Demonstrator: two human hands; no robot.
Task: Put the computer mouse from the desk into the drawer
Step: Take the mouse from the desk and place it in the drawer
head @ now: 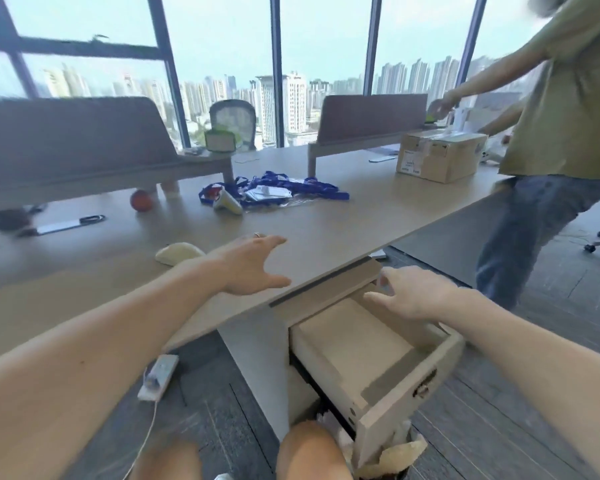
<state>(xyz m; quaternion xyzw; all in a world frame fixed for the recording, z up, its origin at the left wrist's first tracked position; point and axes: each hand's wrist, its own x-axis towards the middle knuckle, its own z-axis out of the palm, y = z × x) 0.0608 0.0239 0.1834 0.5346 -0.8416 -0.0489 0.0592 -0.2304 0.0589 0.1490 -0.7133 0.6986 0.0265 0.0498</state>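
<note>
A pale cream computer mouse point(178, 252) lies on the wooden desk point(326, 223), partly hidden behind my left forearm. My left hand point(253, 265) hovers open over the desk's front edge, to the right of the mouse, holding nothing. The drawer point(413, 386) under the desk stands pulled out, its light interior bare. My right hand point(413, 292) is spread open above the drawer's back part, fingers apart and empty.
A person in a green shirt point(568, 98) stands at the desk's right end beside a cardboard box point(440, 155). Blue lanyards point(274, 190), a white controller point(227, 202), a red ball point(141, 200) lie farther back. A power strip point(158, 375) rests on the floor.
</note>
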